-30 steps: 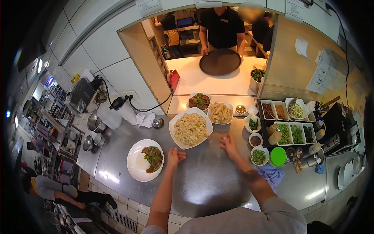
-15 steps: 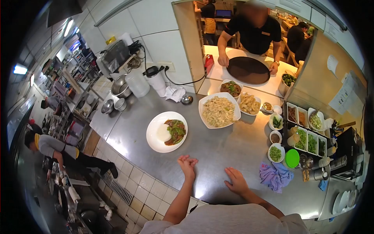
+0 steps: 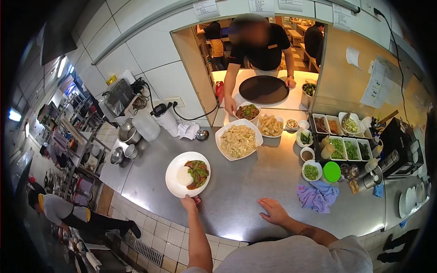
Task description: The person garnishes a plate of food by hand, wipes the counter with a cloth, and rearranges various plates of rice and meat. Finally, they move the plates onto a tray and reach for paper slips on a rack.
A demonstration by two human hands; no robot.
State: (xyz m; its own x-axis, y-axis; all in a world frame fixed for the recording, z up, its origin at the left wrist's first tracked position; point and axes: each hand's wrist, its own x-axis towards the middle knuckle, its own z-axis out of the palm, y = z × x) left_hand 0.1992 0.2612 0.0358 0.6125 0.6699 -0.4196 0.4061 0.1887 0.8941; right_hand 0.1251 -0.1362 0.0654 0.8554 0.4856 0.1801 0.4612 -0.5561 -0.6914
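Observation:
A white plate (image 3: 172, 185) holds a dome of white rice (image 3: 184, 176) and a brown saucy dish with green peppers (image 3: 197, 174). At the plate's near rim, my left hand (image 3: 190, 203) has its thumb and fingers closed on the edge. My right hand (image 3: 273, 211) lies flat with fingers stretched out on the steel counter (image 3: 236, 191), holding nothing. Beyond the plate stands a square white bowl of fried rice (image 3: 238, 141). Behind it are a bowl of meat with greens (image 3: 247, 112) and a bowl of golden fried pieces (image 3: 271, 125).
Across the pass-through, a person's hand (image 3: 231, 108) touches the meat bowl beside a dark oval tray (image 3: 264, 89). A service bell (image 3: 202, 134) stands left of the fried rice. Rightward are a purple cloth (image 3: 317, 196), a green lid (image 3: 332, 171) and garnish containers (image 3: 337, 148).
My left hand has moved left to the plate's rim. The other person's hand has gone from the tray to the meat bowl. My view has shifted; my right hand stays flat.

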